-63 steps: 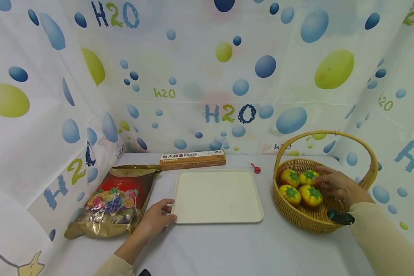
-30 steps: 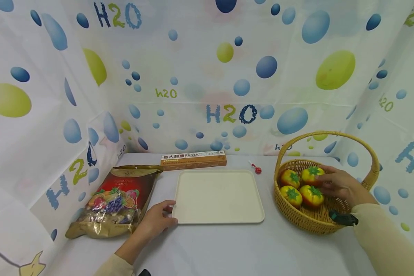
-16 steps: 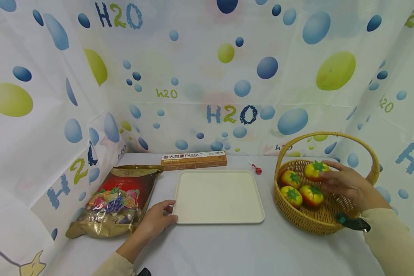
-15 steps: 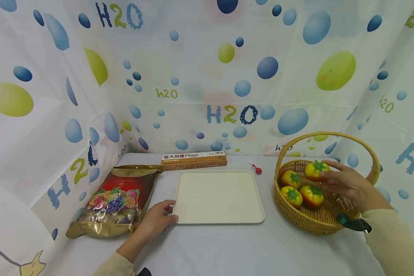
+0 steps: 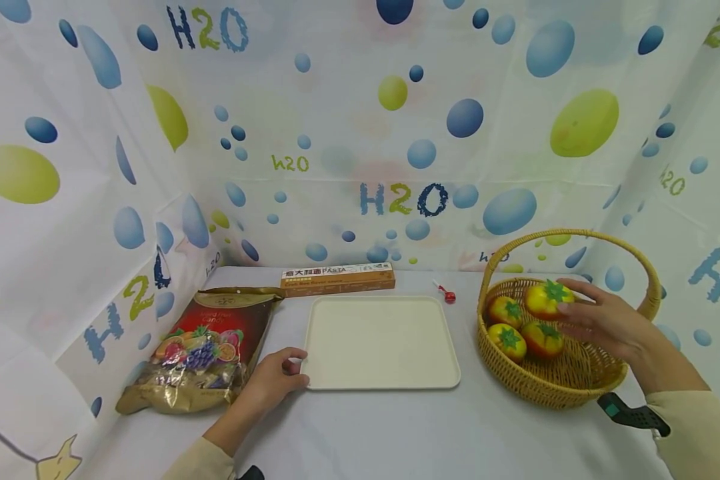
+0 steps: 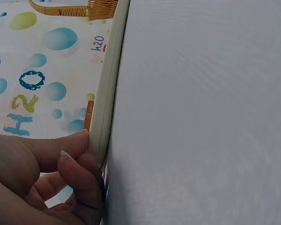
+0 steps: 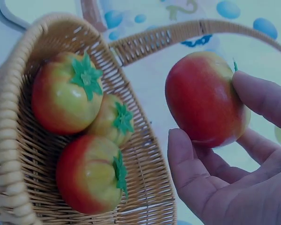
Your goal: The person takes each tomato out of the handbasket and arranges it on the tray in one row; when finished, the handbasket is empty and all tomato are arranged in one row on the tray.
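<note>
In the head view, my right hand (image 5: 612,327) holds a red-and-yellow tomato (image 5: 540,300) with a green star-shaped top, raised over the wicker basket (image 5: 516,383). The right wrist view shows thumb and fingers gripping this tomato (image 7: 201,101), apart from the others. Three more tomatoes lie in the basket: one at the back left (image 5: 504,311), one in front (image 5: 507,342) and one to the right (image 5: 543,343). My left hand (image 5: 270,383) pinches the near left corner of a cream tray (image 5: 384,343); the left wrist view has its fingertips against the tray's edge (image 6: 105,93).
A red and gold candy bag (image 5: 201,353) lies left of the tray. Behind the tray is a long pasta box (image 5: 336,280), and a red lollipop (image 5: 449,296) lies near its far right corner. The basket's tall handle (image 5: 576,233) arches over the tomatoes.
My right hand has lifted one tomato up from among the others in the basket, and its wrist has shifted right and nearer. The left hand has stayed at the tray's corner.
</note>
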`<state>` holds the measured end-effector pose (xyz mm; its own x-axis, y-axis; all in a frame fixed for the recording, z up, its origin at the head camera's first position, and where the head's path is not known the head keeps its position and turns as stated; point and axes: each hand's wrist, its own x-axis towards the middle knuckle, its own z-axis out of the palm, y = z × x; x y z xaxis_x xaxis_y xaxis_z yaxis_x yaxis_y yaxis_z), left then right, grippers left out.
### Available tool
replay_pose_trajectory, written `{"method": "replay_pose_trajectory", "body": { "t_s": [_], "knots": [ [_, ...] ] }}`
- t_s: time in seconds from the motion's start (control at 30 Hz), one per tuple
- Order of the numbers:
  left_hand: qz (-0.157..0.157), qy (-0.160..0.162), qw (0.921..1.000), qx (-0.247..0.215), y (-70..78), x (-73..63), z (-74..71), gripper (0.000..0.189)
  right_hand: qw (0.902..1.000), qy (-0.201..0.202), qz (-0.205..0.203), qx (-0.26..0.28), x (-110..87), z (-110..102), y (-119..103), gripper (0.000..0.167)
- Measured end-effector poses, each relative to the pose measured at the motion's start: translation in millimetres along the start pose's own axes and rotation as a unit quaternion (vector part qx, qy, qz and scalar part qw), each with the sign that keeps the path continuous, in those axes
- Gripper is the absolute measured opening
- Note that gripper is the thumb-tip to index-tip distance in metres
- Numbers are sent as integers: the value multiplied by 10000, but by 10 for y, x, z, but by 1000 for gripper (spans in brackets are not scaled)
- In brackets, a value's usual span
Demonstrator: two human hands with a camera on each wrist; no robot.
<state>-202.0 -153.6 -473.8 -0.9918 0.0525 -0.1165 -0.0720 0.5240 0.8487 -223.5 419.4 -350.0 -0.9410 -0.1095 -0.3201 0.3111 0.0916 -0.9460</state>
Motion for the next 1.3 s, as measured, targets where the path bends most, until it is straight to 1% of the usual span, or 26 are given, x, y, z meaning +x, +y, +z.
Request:
{"method": "replay_pose_trajectory", "body": {
  "t_s": [0.1,0.2,0.3,0.4,0.47,0.53,0.7,0.87,0.97,1.13,1.2,1.3],
  "knots": [
    [-254,-19,9984,-498,-37,4,3,43,9999,-138,-80,-28,-64,31,12,37],
    [-392,-4,9959,-815,-66,10,5,43,9995,-275,-144,-39,-120,80,14,36],
    [-429,-3,9944,-970,-74,12,1,42,9989,-370,-242,-124,-166,154,-1,36],
    [-439,9,9933,-1070,-66,14,-5,40,9966,-488,-457,-472,-199,267,-36,40],
    [-450,13,9928,-1110,-60,12,-9,38,9951,-497,-527,-671,-201,375,-69,44],
    [-449,11,9924,-1145,-54,8,-11,37,9923,-591,-648,-879,-188,498,-109,48],
    [-351,-34,9916,-1241,-63,6,2,38,9875,-735,-819,-1126,-104,836,-197,54],
    [-369,-144,9906,-1307,-97,10,24,40,9874,-853,-715,-1126,-11,1117,-235,66],
    [-329,-220,9898,-1368,-107,7,26,41,9883,-872,-648,-1071,49,1237,-247,70],
    [-262,-295,9886,-1450,-104,4,9,41,9889,-1053,-644,-830,197,1399,-264,70],
    [-267,-274,9887,-1449,-98,5,5,41,9885,-1114,-643,-795,271,1475,-264,71],
    [-312,-222,9887,-1447,-84,6,-3,40,9898,-1048,-610,-743,382,1609,-267,72]
  ]
}}
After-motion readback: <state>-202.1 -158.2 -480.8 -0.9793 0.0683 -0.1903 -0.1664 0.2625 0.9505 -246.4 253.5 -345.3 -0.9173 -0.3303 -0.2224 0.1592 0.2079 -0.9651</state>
